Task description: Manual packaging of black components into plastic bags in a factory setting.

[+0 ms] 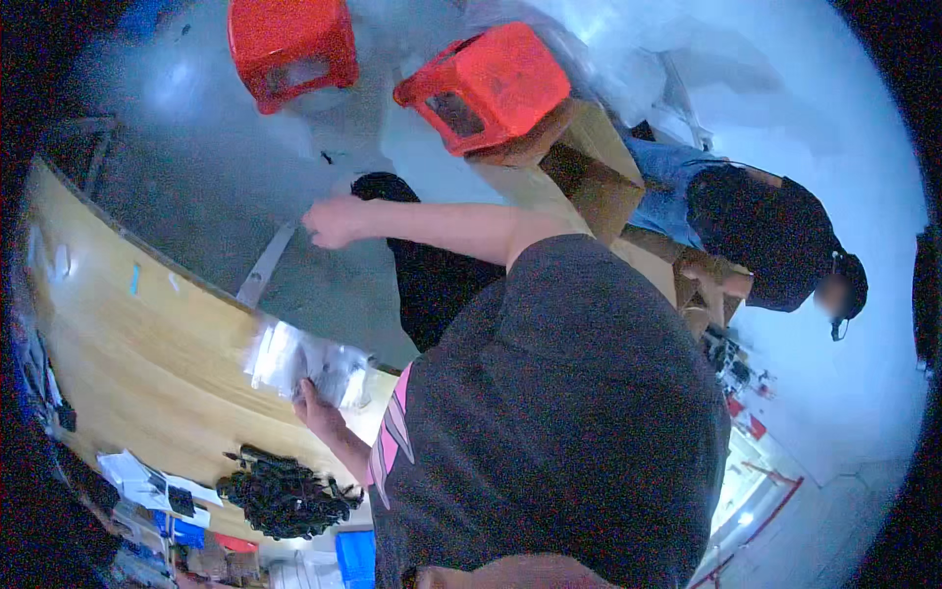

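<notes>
My left hand (321,414) grips a clear, shiny plastic bag (334,371) at the table edge, thumb on top. More shiny plastic (278,355) lies against it on the wood; I cannot tell how many pieces there are. My right arm reaches out over the floor, and my right hand (334,222) has its fingers curled closed. Whatever may be inside those fingers is hidden. Just beside it a pale flat strip (265,267) runs toward the table edge; whether the hand touches it I cannot tell. A heap of black, tangled pieces (285,491) lies on the table near my left forearm.
The light wooden table (147,324) curves along the left, with white papers (147,481) near its lower end. Two red plastic stools (294,44) stand on the floor. Open cardboard boxes (594,162) are at the upper right. A person in black (765,231) bends beside them.
</notes>
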Available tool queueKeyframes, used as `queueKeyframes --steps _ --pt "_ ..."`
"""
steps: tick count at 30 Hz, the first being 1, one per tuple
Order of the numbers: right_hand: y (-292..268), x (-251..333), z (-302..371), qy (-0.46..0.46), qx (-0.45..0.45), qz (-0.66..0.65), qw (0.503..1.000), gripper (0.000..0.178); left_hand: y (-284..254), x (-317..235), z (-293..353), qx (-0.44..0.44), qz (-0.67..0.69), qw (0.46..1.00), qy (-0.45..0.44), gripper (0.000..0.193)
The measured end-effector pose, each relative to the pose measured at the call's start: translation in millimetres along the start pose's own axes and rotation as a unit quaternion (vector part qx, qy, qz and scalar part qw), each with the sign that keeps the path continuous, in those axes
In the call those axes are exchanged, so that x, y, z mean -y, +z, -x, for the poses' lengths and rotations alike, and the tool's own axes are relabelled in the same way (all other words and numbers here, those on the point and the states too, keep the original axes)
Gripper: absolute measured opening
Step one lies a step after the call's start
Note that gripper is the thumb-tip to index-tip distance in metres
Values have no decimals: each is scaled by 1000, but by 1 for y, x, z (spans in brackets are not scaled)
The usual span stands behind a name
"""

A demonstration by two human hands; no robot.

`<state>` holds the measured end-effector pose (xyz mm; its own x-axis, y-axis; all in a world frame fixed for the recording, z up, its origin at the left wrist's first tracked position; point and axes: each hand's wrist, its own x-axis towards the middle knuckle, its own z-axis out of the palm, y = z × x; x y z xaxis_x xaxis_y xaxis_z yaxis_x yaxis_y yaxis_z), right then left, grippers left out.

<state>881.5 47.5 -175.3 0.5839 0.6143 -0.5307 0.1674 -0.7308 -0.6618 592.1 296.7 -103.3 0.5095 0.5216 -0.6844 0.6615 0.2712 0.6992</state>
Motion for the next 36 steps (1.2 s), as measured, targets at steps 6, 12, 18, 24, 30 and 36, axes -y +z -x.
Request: queueKeyframes --steps 6,12,18,24,30,36 --pt "25 -160 -70 -79 49 28 995 34 -1 31 -12 -38 26 995 -94 15" --pt "-117 -272 -187 17 -160 128 979 38 -38 38 -14 15 153 979 -133 24" --pt "-218 -280 -279 54 -266 158 949 63 -26 24 -7 -6 140 974 -178 23" --pt "-297 -320 -338 48 -247 163 954 83 -8 21 -28 -14 56 987 -151 24" --pt "-247 -273 -325 15 -206 114 972 98 -41 44 1 -36 65 981 -180 27" --pt "-151 -261 -248 54 -122 245 960 128 -22 25 2 -50 5 981 -185 32"
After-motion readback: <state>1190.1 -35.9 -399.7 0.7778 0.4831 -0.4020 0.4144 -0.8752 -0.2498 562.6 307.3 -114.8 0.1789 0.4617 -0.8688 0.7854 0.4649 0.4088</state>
